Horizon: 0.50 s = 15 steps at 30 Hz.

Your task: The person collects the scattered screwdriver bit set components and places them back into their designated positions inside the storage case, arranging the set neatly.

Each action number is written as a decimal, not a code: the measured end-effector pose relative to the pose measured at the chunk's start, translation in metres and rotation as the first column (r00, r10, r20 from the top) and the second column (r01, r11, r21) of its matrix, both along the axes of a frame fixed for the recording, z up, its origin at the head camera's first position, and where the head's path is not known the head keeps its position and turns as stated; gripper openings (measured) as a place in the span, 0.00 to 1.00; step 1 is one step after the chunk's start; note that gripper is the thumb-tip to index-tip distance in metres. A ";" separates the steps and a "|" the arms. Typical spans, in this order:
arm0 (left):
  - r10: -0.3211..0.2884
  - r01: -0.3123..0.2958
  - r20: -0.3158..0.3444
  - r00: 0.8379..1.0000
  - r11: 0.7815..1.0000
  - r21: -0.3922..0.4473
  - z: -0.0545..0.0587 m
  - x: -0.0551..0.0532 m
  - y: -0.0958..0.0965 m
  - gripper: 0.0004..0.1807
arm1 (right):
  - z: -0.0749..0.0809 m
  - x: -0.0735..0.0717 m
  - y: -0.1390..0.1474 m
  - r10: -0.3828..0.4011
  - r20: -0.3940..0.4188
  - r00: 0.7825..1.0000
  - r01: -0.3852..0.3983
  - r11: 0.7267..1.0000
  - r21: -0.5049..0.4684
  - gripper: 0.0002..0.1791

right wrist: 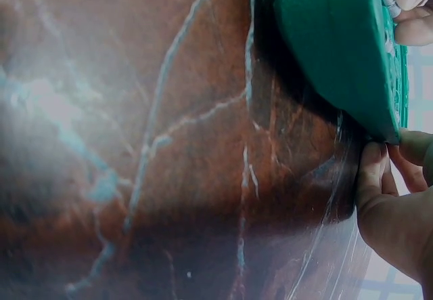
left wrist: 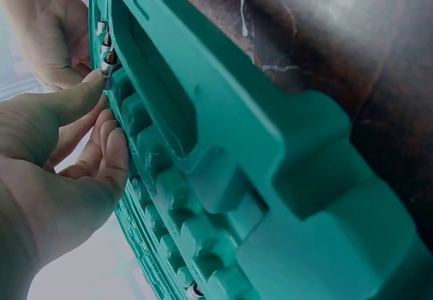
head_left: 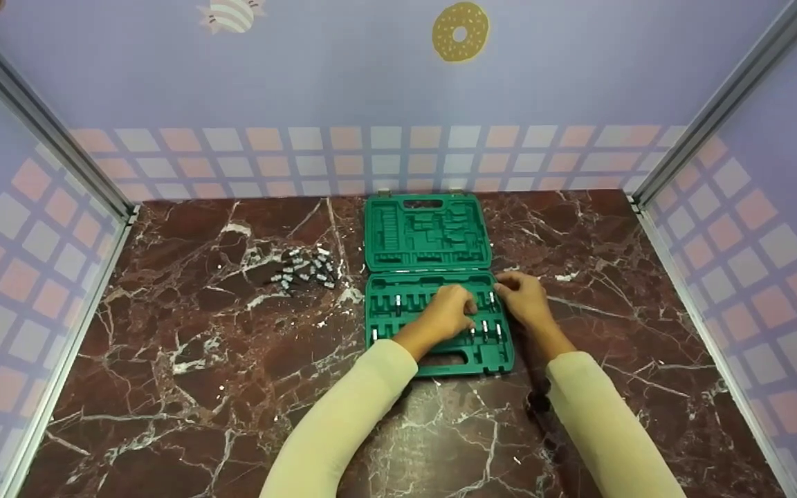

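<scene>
A green tool case (head_left: 440, 369) lies unfolded on the table, its lid (head_left: 398, 235) leaning away at the back. My left hand (head_left: 445, 310) is over the slotted tray. Thumb and fingertips of that hand pinch a small metal bit socket (left wrist: 108, 68) at one of the slots, as the left wrist view shows. At the right edge of the case, near the hinge, my right hand (head_left: 526, 297) holds the rim between thumb and fingers. Several silver bit sockets stand in slots, among them one (head_left: 398, 303) at the upper left and one (head_left: 491, 299) at the upper right.
A loose pile of bit sockets (head_left: 305, 268) lies on the dark red marbled table (head_left: 163, 332), left of the case. Patterned lilac panels (head_left: 343, 83) enclose the table at the back and both sides, with metal rails at the corners.
</scene>
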<state>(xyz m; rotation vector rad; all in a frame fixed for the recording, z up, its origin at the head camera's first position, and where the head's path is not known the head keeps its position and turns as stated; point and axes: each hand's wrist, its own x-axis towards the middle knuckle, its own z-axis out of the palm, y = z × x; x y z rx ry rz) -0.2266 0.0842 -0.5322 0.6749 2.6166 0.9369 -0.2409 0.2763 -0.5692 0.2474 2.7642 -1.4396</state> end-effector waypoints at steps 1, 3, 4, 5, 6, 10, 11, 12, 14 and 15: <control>0.004 -0.004 -0.001 1.000 1.000 0.000 0.000 0.000 0.000 0.11 | 0.000 0.000 0.000 0.000 0.000 1.000 0.000 1.000 0.002 0.14; 0.011 -0.011 -0.002 1.000 1.000 -0.007 0.000 0.000 0.001 0.11 | 0.000 0.000 0.000 -0.003 0.000 1.000 0.003 1.000 0.007 0.15; 0.014 -0.014 -0.004 1.000 1.000 -0.013 0.000 0.000 0.002 0.10 | 0.000 0.000 0.000 -0.004 0.000 1.000 0.004 1.000 0.009 0.15; 0.016 -0.016 -0.006 1.000 1.000 -0.019 -0.001 0.001 0.003 0.10 | 0.000 0.000 0.000 -0.005 0.001 1.000 0.005 1.000 0.010 0.15; 0.019 -0.020 -0.009 1.000 1.000 -0.024 -0.001 0.001 0.003 0.10 | -0.001 0.000 0.000 -0.005 0.002 1.000 0.005 1.000 0.011 0.15; 0.040 -0.040 -0.011 0.999 0.999 -0.031 -0.002 0.001 0.005 0.09 | 0.001 0.000 -0.001 -0.005 0.008 1.000 0.005 1.000 0.011 0.15; 0.044 -0.045 -0.014 0.999 0.999 -0.025 -0.003 0.001 0.005 0.09 | 0.001 0.000 -0.001 -0.003 0.007 1.000 0.003 1.000 0.015 0.15; 0.048 -0.049 -0.015 0.999 0.999 -0.020 -0.003 0.001 0.005 0.09 | 0.001 0.000 -0.002 -0.005 0.007 1.000 0.005 1.000 0.015 0.15; 0.051 -0.051 -0.019 0.999 0.998 -0.023 -0.003 0.001 0.005 0.08 | 0.001 0.000 -0.002 -0.006 0.009 1.000 0.006 1.000 0.013 0.15; 0.051 -0.051 -0.022 0.998 0.998 -0.021 -0.003 0.001 0.005 0.07 | 0.001 0.000 -0.002 -0.007 0.009 1.000 0.007 1.000 0.013 0.15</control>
